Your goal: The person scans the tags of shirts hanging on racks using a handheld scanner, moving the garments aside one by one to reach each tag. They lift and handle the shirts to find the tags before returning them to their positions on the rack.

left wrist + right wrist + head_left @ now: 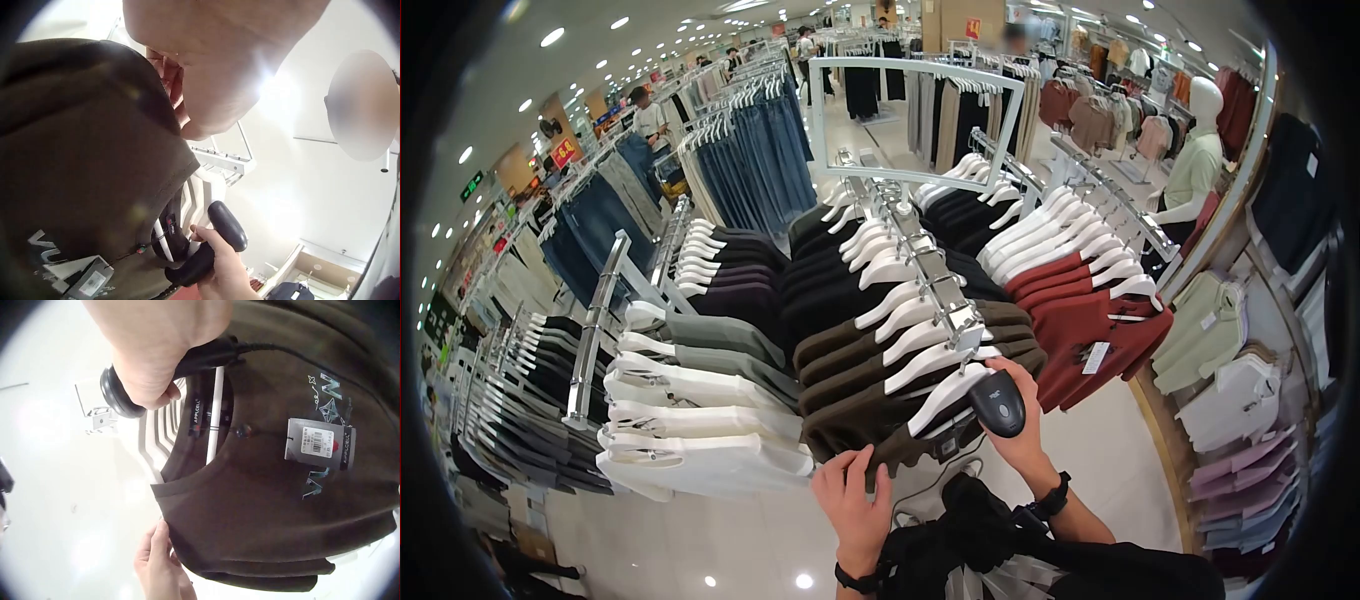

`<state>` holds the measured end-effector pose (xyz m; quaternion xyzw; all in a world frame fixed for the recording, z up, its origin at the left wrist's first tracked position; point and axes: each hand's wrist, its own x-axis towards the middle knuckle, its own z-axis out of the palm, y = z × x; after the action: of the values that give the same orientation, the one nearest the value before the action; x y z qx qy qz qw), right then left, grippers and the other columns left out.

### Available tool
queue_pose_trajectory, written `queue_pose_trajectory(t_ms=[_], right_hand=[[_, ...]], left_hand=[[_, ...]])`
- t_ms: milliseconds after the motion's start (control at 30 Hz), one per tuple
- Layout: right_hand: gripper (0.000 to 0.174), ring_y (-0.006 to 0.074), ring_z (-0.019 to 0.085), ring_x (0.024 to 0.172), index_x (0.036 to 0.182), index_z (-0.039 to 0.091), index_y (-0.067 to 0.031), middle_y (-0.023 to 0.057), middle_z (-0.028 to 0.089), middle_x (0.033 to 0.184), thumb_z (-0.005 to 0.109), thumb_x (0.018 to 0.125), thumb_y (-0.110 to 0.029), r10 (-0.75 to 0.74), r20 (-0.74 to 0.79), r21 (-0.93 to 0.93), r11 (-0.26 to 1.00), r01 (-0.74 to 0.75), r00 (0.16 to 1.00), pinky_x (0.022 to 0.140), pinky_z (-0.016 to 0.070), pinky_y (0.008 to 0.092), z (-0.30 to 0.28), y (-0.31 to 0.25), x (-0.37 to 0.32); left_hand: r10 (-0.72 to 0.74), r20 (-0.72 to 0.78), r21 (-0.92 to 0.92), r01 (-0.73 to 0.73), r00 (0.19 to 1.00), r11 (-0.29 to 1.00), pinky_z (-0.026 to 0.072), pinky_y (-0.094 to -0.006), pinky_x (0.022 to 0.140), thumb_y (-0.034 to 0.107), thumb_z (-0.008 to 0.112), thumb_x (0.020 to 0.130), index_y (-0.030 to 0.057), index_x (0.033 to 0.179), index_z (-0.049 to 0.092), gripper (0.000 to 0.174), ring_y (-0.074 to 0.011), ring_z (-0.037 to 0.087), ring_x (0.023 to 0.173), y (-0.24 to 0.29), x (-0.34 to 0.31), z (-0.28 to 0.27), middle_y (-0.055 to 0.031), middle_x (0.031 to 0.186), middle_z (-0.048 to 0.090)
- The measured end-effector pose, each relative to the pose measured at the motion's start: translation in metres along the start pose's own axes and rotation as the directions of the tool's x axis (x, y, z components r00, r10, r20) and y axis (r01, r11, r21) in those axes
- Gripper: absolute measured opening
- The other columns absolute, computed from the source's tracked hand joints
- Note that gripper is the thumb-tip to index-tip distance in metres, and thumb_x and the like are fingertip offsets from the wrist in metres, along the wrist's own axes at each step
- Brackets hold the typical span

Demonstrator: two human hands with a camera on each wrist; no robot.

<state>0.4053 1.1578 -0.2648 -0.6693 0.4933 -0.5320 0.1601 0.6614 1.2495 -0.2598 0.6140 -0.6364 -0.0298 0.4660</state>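
Brown sweatshirt (250, 519) at the near end of the clothes rack (947, 292), pinched at seven o'clock in the right wrist view by the left hand (161, 567), is best held steady so the right hand's (153, 350) gripped barcode scanner (207, 356) can squarely face the three-o'clock price tag (314, 445).

Smooth plastic is observed on the scanner (998, 404); matt cloth is noted in the shirt (256, 515), card in its tag (299, 440), shiny metal on the rail (943, 290).
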Motion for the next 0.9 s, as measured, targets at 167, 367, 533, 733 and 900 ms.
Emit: queue_pose_trajectory(t_ms=[167,367,533,733,900], right_hand=[[0.077,0.0297,0.059,0.142,0.149,0.058,-0.0061,0.0120,0.063,0.149,0.083,0.077,0.006,-0.001,-0.016,-0.009,1.000,0.001,1.000,0.121,0.0422,0.0385,-0.002,-0.008,0.000],[0.077,0.0305,0.059,0.142,0.149,0.059,-0.0059,0.0120,0.063,0.149,0.084,0.077,0.004,0.017,-0.025,-0.055,0.998,-0.019,1.000,0.121,0.0420,0.0393,0.002,-0.008,-0.003],[0.076,0.0310,0.059,0.141,0.149,0.060,-0.0056,0.0122,0.063,0.149,0.084,0.077,0.003,0.013,-0.015,-0.053,0.999,-0.013,1.000,0.121,0.0409,0.0398,0.003,-0.011,-0.006],[0.075,0.0297,0.059,0.141,0.148,0.060,-0.0049,0.0123,0.063,0.149,0.084,0.078,0.003,0.014,-0.026,-0.070,0.997,-0.016,1.000,0.121,0.0413,0.0392,0.006,-0.009,-0.005],[0.070,0.0261,0.060,0.138,0.149,0.059,-0.0055,0.0127,0.062,0.148,0.081,0.084,0.005,0.003,-0.060,-0.024,1.000,-0.004,0.998,0.117,0.0448,0.0363,0.013,-0.005,-0.004]], left_hand=[[0.010,0.003,-0.055,-0.009,1.000,0.998,0.0447,-0.0463,0.097,0.013,0.086,0.089,0.0100,0.123,0.078,0.035,-0.0323,0.060,0.108,-0.010,0.004,0.003,-0.0078,0.115,0.066],[0.078,0.030,0.017,-0.079,0.996,0.997,0.0472,-0.0457,0.092,0.012,0.087,0.090,0.0095,0.121,0.078,0.033,-0.0316,0.062,0.105,-0.018,0.011,-0.002,-0.0068,0.111,0.067],[-0.006,0.080,-0.114,0.015,0.997,0.993,0.0525,-0.0444,0.079,0.013,0.087,0.090,0.0081,0.122,0.076,0.034,-0.0338,0.067,0.092,-0.030,0.007,-0.005,-0.0104,0.102,0.068],[-0.138,0.152,-0.169,0.164,0.979,0.972,0.0538,-0.0423,0.075,0.008,0.085,0.091,0.0044,0.116,0.074,0.028,-0.0372,0.068,0.084,-0.037,0.004,-0.008,-0.0133,0.096,0.070],[-0.235,0.118,-0.281,0.259,0.965,0.924,0.0541,-0.0377,0.075,0.007,0.084,0.093,0.0028,0.112,0.072,0.024,-0.0289,0.070,0.082,-0.053,-0.010,0.002,-0.0127,0.096,0.073]])
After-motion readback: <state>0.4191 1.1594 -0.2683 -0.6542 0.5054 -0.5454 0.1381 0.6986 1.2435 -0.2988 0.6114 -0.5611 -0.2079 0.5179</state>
